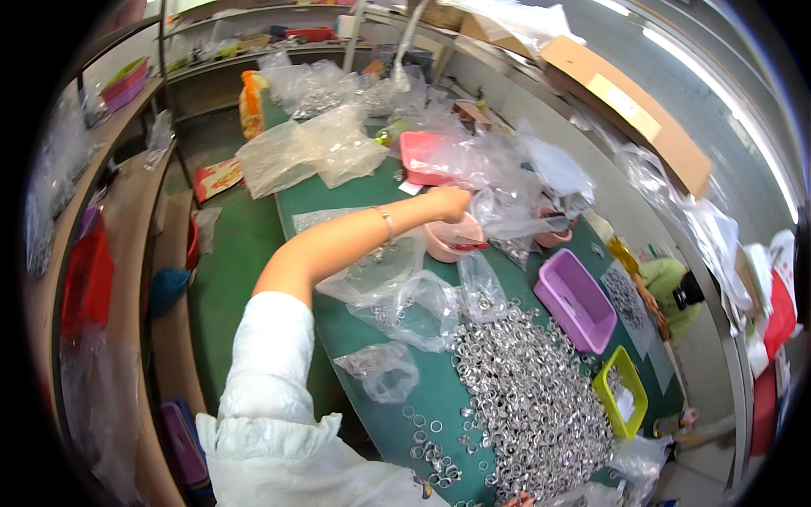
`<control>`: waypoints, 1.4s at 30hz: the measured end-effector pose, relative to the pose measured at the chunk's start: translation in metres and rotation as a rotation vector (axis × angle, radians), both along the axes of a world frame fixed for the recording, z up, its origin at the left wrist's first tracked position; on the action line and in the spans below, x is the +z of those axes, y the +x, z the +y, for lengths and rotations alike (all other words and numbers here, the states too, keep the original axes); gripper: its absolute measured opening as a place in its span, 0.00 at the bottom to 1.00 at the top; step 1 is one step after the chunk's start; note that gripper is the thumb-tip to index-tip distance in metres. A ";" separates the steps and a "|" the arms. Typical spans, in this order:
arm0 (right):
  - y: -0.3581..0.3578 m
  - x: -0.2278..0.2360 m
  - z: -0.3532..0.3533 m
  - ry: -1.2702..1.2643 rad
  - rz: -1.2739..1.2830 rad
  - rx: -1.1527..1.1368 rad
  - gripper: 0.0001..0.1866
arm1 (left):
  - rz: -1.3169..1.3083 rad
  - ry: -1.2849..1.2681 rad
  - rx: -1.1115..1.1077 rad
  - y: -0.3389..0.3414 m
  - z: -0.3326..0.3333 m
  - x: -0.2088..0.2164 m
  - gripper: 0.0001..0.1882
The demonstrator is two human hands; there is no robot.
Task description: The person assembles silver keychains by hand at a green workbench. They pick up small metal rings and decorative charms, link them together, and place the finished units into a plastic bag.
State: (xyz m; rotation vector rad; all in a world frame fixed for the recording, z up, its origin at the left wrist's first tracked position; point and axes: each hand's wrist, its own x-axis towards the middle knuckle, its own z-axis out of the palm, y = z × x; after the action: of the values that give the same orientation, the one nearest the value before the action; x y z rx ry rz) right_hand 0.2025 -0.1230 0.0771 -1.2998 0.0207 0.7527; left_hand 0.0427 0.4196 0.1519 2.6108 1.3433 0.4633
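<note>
My left arm reaches far across the green table, and my left hand (448,204) is closed just above a pink bowl (443,248). Its fingers curl away from view beside a clear plastic bag (498,221), so what they hold is hidden. At the bottom edge only a few fingertips of my right hand (519,500) show, at the near end of a big pile of silver metal rings (536,397). Several loose rings (435,456) lie left of the pile. Small clear bags with rings inside (483,291) sit between the bowl and the pile.
A purple basin (576,302) and a yellow-green basket (621,393) stand right of the pile. Beyond lie a red tray (427,160) and many plastic bags (321,148). Another person in green (667,291) works across the table. Wooden shelves (127,279) line the left.
</note>
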 end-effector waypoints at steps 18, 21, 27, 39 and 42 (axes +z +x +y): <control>-0.014 -0.002 -0.039 0.012 -0.057 0.095 0.11 | 0.055 -0.106 0.089 -0.057 0.069 -0.072 0.15; -0.017 -0.003 -0.042 -0.003 -0.075 0.100 0.10 | 0.121 -0.144 0.044 -0.057 0.077 -0.079 0.17; -0.019 -0.005 -0.042 -0.016 -0.030 0.076 0.06 | 0.214 -0.175 0.017 -0.043 0.073 -0.069 0.17; -0.022 -0.005 -0.021 -0.130 -0.110 0.179 0.12 | -0.550 0.387 -0.324 0.045 -0.030 0.036 0.12; -0.021 -0.008 -0.027 -0.160 -0.118 0.136 0.13 | -0.716 0.468 -0.589 0.096 -0.093 0.092 0.14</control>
State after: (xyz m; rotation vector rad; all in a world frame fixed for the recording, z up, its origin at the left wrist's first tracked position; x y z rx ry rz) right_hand 0.1820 -0.1496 0.0693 -1.5081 -0.1053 0.8006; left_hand 0.1384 0.3267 0.2440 2.5558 0.2426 1.5332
